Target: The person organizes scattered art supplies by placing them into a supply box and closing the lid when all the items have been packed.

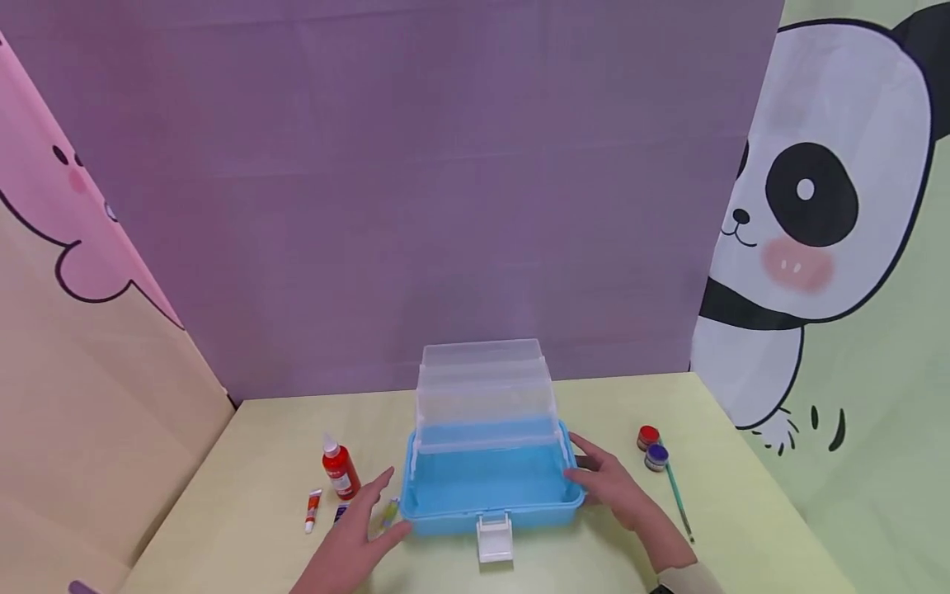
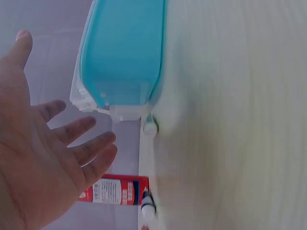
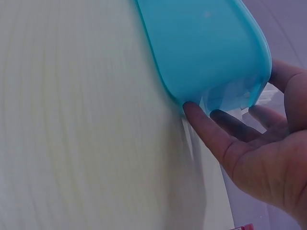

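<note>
A light blue plastic box point(image 1: 486, 478) stands on the table with its see-through lid point(image 1: 486, 396) raised at the back and its white latch point(image 1: 495, 538) hanging down in front. Its inside shows only bare blue plastic. At the box's right end, my right hand point(image 1: 612, 488) touches the wall with fingers mostly straight and the thumb by the rim; the right wrist view shows fingertips point(image 3: 189, 108) at the lower edge. My left hand point(image 1: 355, 536) is spread beside the left end, palm towards the box point(image 2: 122, 52), holding nothing.
Left of the box stand a red bottle point(image 1: 341, 470) with a white tip and a small red-and-white tube point(image 1: 312, 511); other small tubes lie partly behind my left hand. On the right are a red jar point(image 1: 648, 438), a purple-blue jar point(image 1: 656, 458) and a green brush point(image 1: 678, 499).
</note>
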The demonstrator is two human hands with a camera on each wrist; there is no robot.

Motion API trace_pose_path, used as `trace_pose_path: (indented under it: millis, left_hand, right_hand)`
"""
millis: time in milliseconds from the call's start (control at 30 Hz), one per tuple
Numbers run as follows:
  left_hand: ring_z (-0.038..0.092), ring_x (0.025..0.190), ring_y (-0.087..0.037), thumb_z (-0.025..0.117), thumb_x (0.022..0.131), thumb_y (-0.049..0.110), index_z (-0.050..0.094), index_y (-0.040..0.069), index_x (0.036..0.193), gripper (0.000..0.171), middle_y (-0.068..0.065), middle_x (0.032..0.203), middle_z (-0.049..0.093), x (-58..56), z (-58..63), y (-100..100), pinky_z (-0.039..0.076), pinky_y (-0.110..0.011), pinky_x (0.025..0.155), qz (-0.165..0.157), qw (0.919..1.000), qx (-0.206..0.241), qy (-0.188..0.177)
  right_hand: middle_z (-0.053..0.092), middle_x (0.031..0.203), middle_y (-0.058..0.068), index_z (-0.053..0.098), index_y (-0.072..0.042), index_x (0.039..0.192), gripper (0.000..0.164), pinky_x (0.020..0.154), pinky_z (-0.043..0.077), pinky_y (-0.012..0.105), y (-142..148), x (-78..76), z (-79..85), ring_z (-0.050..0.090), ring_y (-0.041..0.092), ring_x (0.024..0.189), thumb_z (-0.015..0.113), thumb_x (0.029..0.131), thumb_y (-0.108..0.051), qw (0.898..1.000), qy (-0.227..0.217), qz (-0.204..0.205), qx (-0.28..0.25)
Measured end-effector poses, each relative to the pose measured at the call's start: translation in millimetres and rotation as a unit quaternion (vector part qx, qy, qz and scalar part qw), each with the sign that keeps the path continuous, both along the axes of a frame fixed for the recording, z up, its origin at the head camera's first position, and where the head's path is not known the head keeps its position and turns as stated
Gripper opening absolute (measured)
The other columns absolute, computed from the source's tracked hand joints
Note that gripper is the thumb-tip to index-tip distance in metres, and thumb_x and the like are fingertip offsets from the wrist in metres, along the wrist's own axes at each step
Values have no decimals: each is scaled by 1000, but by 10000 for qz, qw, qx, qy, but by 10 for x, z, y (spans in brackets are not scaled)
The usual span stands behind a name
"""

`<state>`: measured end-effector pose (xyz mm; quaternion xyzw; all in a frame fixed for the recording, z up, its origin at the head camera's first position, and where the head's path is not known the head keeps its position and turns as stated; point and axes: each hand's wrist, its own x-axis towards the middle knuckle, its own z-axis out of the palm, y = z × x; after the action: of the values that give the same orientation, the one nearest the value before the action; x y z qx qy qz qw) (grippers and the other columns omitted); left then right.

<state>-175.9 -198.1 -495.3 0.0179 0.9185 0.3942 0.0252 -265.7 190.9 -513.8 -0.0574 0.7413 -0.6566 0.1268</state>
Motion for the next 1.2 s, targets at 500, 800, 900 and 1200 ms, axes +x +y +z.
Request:
trace_pose_path:
  millis: [500,800,900,1200]
  left_hand:
    - [55,116,-39,36,107,34,44,-9,136,53,-26,129,55,232,-69,-591,50,-39,88,211,9707,2378,-287]
    - [65,97,-15,37,107,32,52,-7,129,47,-22,118,62,255,-70,-707,53,-34,78,1044,9602,2577,250]
    - [65,93,-9,45,105,27,51,-5,130,41,-20,117,63,213,-114,-760,52,-34,77,1372,9609,2385,317]
    - [62,93,-6,60,98,14,45,2,135,42,-15,122,55,-64,-100,-864,53,-24,77,1875,9537,2220,777]
  right_hand:
    - [43,137,30,22,-9,155,77,80,54,53,75,-98,38,57,39,111,67,93,-19,9955,-275,900,-93]
    - [37,139,31,14,-9,155,80,82,52,55,154,-100,106,52,42,116,64,93,-12,9923,-441,1158,-74]
    - [31,143,33,10,-12,156,82,83,52,56,174,-78,88,49,45,119,62,93,-11,9904,-463,1283,-217]
    - [33,143,33,13,-14,157,82,82,53,52,133,-110,79,51,44,118,63,92,-10,9930,-374,1115,-129]
